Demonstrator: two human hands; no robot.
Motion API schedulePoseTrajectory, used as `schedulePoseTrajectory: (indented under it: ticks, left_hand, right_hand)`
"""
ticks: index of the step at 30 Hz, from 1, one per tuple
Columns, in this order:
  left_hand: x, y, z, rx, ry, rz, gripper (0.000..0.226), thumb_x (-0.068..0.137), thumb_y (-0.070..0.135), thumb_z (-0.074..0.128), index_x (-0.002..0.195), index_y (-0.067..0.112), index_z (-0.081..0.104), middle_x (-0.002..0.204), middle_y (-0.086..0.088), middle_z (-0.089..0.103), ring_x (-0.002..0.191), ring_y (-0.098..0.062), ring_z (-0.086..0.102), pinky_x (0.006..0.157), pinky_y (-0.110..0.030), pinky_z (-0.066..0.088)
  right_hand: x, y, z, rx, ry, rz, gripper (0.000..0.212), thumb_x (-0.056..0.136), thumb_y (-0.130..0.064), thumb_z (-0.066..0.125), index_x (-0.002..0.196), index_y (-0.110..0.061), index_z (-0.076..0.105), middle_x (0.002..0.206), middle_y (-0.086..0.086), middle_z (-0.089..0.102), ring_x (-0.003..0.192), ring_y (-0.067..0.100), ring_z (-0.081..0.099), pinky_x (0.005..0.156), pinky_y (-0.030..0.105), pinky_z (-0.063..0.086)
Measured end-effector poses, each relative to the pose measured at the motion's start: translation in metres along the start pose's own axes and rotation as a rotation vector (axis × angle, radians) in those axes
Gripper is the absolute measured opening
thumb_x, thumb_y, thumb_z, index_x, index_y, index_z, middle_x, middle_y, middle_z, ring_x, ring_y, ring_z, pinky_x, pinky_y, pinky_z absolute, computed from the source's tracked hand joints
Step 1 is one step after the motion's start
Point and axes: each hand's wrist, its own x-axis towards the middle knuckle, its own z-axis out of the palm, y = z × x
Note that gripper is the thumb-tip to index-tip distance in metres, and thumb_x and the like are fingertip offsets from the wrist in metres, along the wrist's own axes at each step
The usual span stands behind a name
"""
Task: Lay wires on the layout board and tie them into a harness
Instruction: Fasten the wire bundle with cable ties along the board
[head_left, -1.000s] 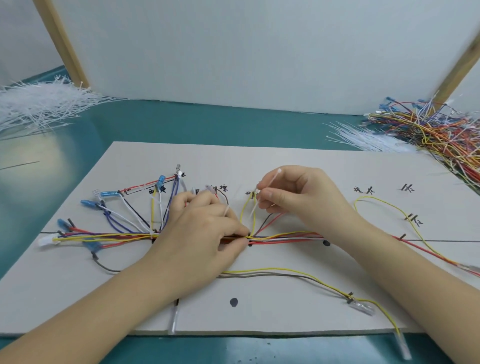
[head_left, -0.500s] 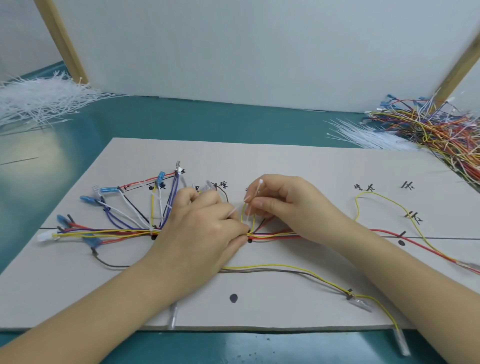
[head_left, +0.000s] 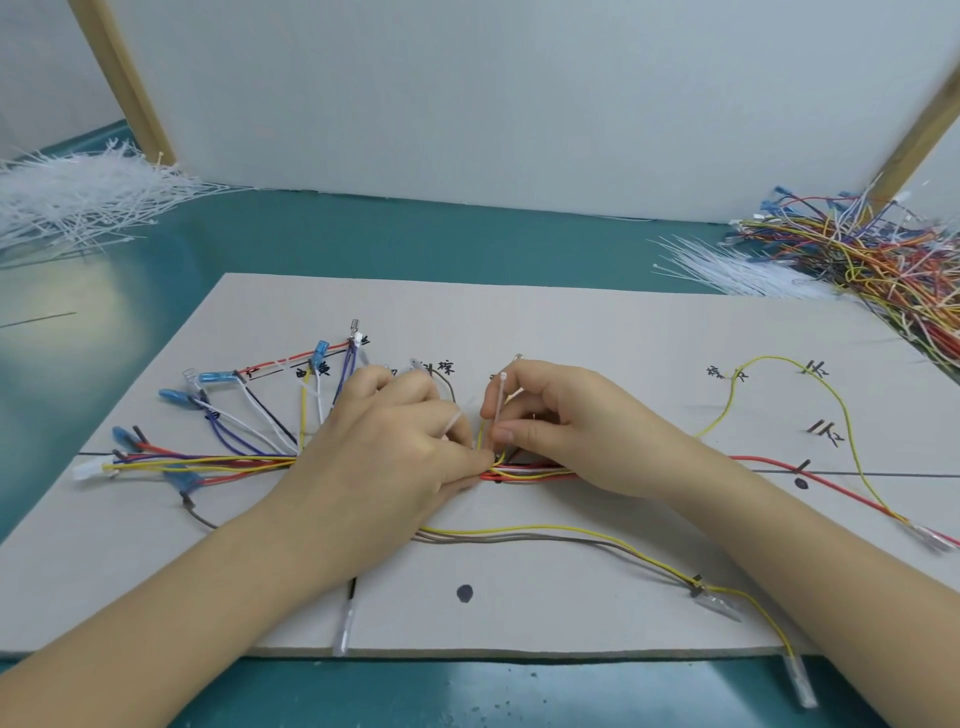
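A pale layout board (head_left: 571, 332) with black marks lies on the teal table. Coloured wires form a bundle (head_left: 218, 460) along its middle line and fan out to blue terminals at the left. My left hand (head_left: 395, 447) presses on the bundle at the board's centre, fingertips pinching the wires and the tail of a white cable tie. My right hand (head_left: 556, 421) pinches the cable tie (head_left: 500, 408), which stands upright just above the bundle. A yellow wire (head_left: 826, 387) loops over the right part of the board; a yellow and a brown wire (head_left: 545, 535) trail toward the front.
A heap of white cable ties (head_left: 78, 192) lies at the back left. A second bunch of ties (head_left: 727, 267) and a tangle of loose coloured wires (head_left: 872, 260) sit at the back right. A white panel stands behind the board.
My right hand has come down and left toward the bundle with the cable tie, closing on my left hand. The left hand has barely moved.
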Motion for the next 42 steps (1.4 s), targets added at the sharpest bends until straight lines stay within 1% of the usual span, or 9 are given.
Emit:
schedulePoseTrajectory:
  ticks: [8, 12, 18, 23, 26, 29, 34, 36, 42]
  left_hand:
    - [0.000, -0.004, 0.005, -0.189, -0.010, 0.004, 0.031, 0.082, 0.034, 0.048, 0.086, 0.022, 0.076, 0.077, 0.012, 0.069, 0.078, -0.013, 0.049, 0.071, -0.037, 0.036]
    - [0.000, -0.006, 0.005, -0.211, -0.034, 0.034, 0.030, 0.084, 0.031, 0.049, 0.088, 0.018, 0.075, 0.082, 0.010, 0.070, 0.080, -0.013, 0.045, 0.070, -0.037, 0.038]
    - [0.000, -0.014, -0.002, -0.106, -0.110, 0.167, 0.017, 0.086, 0.024, 0.052, 0.082, 0.020, 0.067, 0.081, 0.012, 0.067, 0.088, -0.013, 0.045, 0.077, -0.030, 0.036]
    - [0.006, -0.013, -0.006, 0.084, -0.048, 0.327, 0.025, 0.086, 0.018, 0.047, 0.078, 0.023, 0.069, 0.082, 0.011, 0.067, 0.077, -0.020, 0.057, 0.068, -0.031, 0.040]
    - [0.008, -0.005, 0.001, 0.124, 0.018, 0.314, 0.021, 0.085, 0.008, 0.054, 0.070, 0.016, 0.065, 0.077, 0.002, 0.064, 0.067, -0.021, 0.055, 0.064, -0.031, 0.040]
    - [0.008, 0.001, 0.005, 0.036, -0.009, 0.249, 0.024, 0.089, 0.018, 0.049, 0.071, 0.014, 0.064, 0.077, 0.000, 0.062, 0.068, -0.022, 0.054, 0.064, -0.032, 0.048]
    - [0.004, -0.015, -0.002, -0.065, -0.148, 0.273, 0.018, 0.088, 0.020, 0.052, 0.084, 0.021, 0.069, 0.089, 0.008, 0.064, 0.079, -0.014, 0.046, 0.070, -0.031, 0.043]
    - [0.005, -0.015, -0.003, -0.027, -0.141, 0.309, 0.012, 0.085, 0.017, 0.057, 0.081, 0.019, 0.069, 0.087, 0.008, 0.065, 0.076, -0.016, 0.049, 0.066, -0.030, 0.046]
    - [0.009, -0.007, -0.003, 0.086, -0.040, 0.364, 0.026, 0.085, 0.006, 0.045, 0.070, 0.016, 0.065, 0.076, 0.002, 0.063, 0.066, -0.021, 0.054, 0.057, -0.030, 0.046]
  right_hand:
    - [-0.001, -0.002, 0.000, -0.031, 0.016, -0.012, 0.020, 0.088, -0.005, 0.060, 0.081, -0.023, 0.059, 0.078, -0.005, 0.067, 0.071, 0.008, 0.059, 0.074, 0.026, 0.047]
    - [0.000, -0.002, -0.002, -0.079, 0.059, -0.026, 0.021, 0.085, -0.007, 0.065, 0.077, -0.026, 0.063, 0.070, -0.010, 0.064, 0.063, 0.002, 0.053, 0.064, 0.017, 0.045]
    - [0.000, 0.000, -0.004, 0.004, 0.043, -0.021, 0.018, 0.088, -0.003, 0.061, 0.084, -0.020, 0.064, 0.076, -0.001, 0.069, 0.070, 0.009, 0.062, 0.074, 0.026, 0.052]
    - [0.000, 0.000, -0.003, 0.028, 0.036, -0.013, 0.017, 0.089, -0.002, 0.058, 0.086, -0.019, 0.062, 0.076, -0.002, 0.069, 0.069, 0.008, 0.063, 0.072, 0.020, 0.051]
    - [0.000, -0.002, -0.001, 0.044, 0.006, -0.035, 0.023, 0.093, 0.000, 0.051, 0.083, -0.019, 0.060, 0.074, -0.002, 0.066, 0.069, 0.010, 0.061, 0.072, 0.024, 0.051]
    - [-0.001, -0.002, -0.001, 0.012, 0.006, -0.049, 0.021, 0.093, -0.001, 0.051, 0.083, -0.018, 0.060, 0.076, -0.001, 0.065, 0.071, 0.009, 0.059, 0.076, 0.033, 0.050]
    - [-0.001, -0.002, -0.002, 0.017, -0.002, -0.027, 0.023, 0.093, -0.002, 0.052, 0.083, -0.020, 0.061, 0.076, -0.004, 0.067, 0.072, 0.008, 0.061, 0.076, 0.024, 0.050]
    - [-0.001, -0.002, -0.001, 0.015, -0.004, -0.024, 0.023, 0.093, -0.003, 0.053, 0.082, -0.021, 0.061, 0.075, -0.006, 0.066, 0.070, 0.007, 0.060, 0.073, 0.019, 0.048]
    - [0.000, -0.003, -0.001, 0.107, -0.009, -0.001, 0.018, 0.091, -0.002, 0.056, 0.080, -0.015, 0.060, 0.070, -0.004, 0.064, 0.065, 0.004, 0.058, 0.067, 0.014, 0.047]
